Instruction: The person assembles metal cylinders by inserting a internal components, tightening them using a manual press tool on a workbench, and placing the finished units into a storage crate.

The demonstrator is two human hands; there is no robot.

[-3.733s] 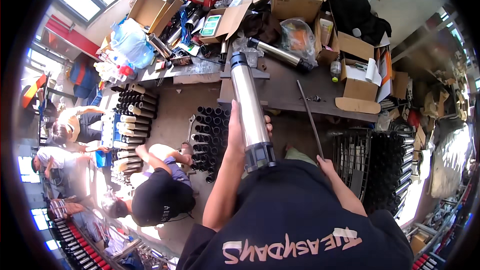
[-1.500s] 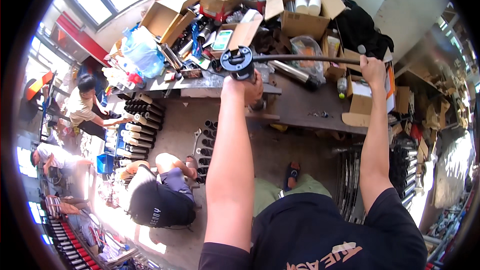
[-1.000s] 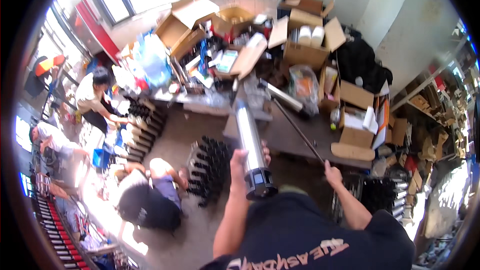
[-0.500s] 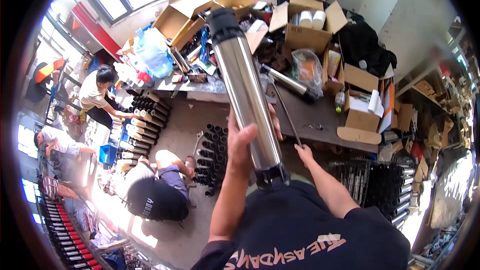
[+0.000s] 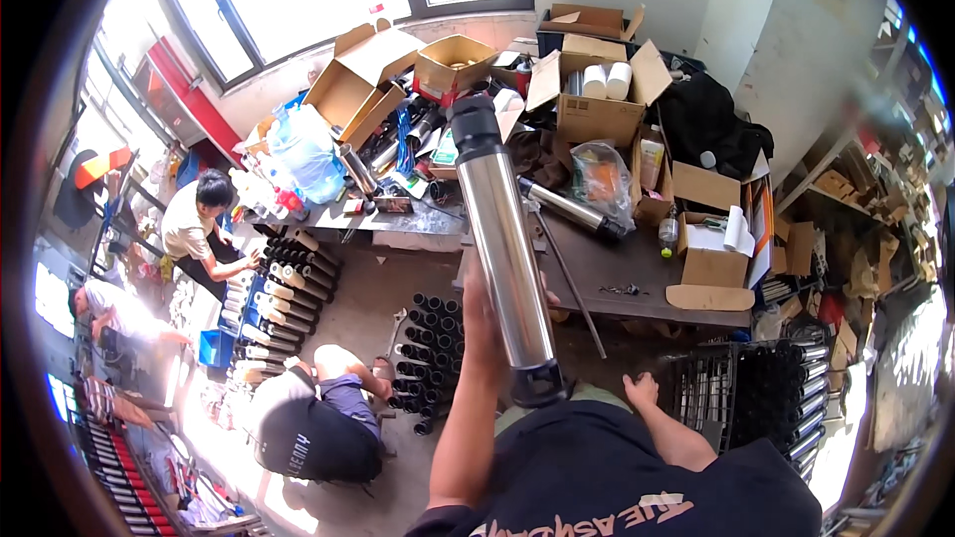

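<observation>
A shiny steel cylinder with black end caps stands tilted in front of me. My left hand is wrapped round its lower half, with fingertips showing past its right side. Behind it a thin metal rod slants across the edge of the dark workbench, its lower end hanging over the front. To the right of that end, and apart from it, is my right hand. Its thumb and fingers are parted and nothing shows between them.
Open cardboard boxes, a bagged item and another steel cylinder crowd the bench. Black tubes stand on the floor at left, beside a crouching person in a black cap. Racked metal parts sit at right.
My right hand has let go of the rod and drawn back to the lower right. The steel cylinder, still in my left hand, appears lower and more to the right. The view has shifted slightly.
</observation>
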